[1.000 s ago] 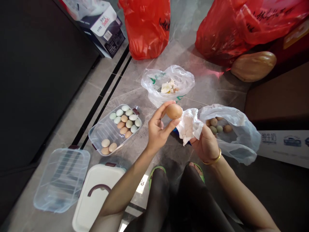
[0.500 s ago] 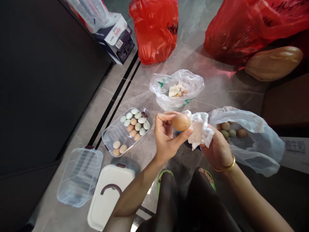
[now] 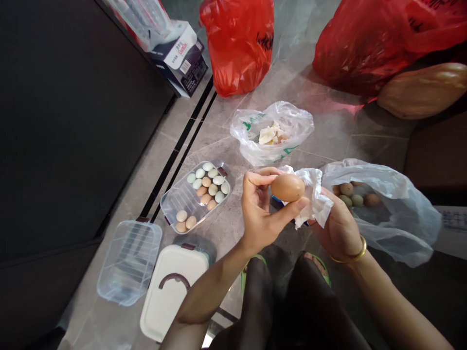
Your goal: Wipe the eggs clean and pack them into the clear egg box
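A brown egg (image 3: 288, 188) is pinched between the thumb and fingers of my left hand (image 3: 260, 214). Close beside it, my right hand (image 3: 341, 226) grips a crumpled white paper tissue (image 3: 316, 199), its edge just behind the egg. To the left on the floor, a clear plastic box (image 3: 177, 199) holds white, greenish and brown eggs in ridged rows. At the right, an open white plastic bag (image 3: 397, 214) has several brown and greenish eggs inside. Further forward lies another clear bag (image 3: 251, 146) containing used tissue and eggshell-like bits.
An empty clear box (image 3: 127, 262) and a white lid with a brown handle (image 3: 171, 306) stand at the lower left. Red plastic bags (image 3: 241, 48) sit at the back. A large tan gourd-like object (image 3: 423, 92) lies at right. A dark printed carton (image 3: 182, 63) is upper left.
My left hand has brought the egg slightly to the right, nearer the camera. The tissue in my right hand has shifted right too. The whole view has moved a little.
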A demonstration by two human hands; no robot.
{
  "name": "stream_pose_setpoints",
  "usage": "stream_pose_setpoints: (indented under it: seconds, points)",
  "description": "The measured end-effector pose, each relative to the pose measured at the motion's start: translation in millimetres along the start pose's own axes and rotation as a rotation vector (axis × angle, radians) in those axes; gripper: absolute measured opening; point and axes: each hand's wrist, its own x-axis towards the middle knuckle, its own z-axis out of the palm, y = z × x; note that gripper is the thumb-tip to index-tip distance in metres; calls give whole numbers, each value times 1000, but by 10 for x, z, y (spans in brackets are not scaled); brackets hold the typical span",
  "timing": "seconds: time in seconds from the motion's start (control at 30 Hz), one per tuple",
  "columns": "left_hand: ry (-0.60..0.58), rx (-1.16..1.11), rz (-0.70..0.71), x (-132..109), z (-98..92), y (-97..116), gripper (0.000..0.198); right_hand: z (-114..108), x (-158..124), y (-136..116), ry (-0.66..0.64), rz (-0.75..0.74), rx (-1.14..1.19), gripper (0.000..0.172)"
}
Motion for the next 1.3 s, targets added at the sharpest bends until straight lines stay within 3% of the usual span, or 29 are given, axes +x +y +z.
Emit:
stream_pose_setpoints:
  seconds: [0.6,0.67,0.77,0.87,1.0,1.1,1.3]
  points:
    - [117,-138,-160,-9,37,51,45,-12,-21,17,-12,31,43,16]
    - [128,-211,-246,-14,28,48,43,-18,-21,23,-3,35,31,19]
    - [115,-409,-492,-5,0,33,39,-34,-18,29,9,28,3,21]
    - [89,-555,-722,29,-26,28,49,-52,-15,30,12,10,-4,21]
    - [82,-619,-845,57,-39,28,62,-61,-18,23,43,27,19,21]
    - [76,-584,-762,28,-38,6,56,-55,-22,19,38,20,8,22]
    - [29,-332,-219,-22,-30,3,40,-23,-43,-12,43,20,48,20]
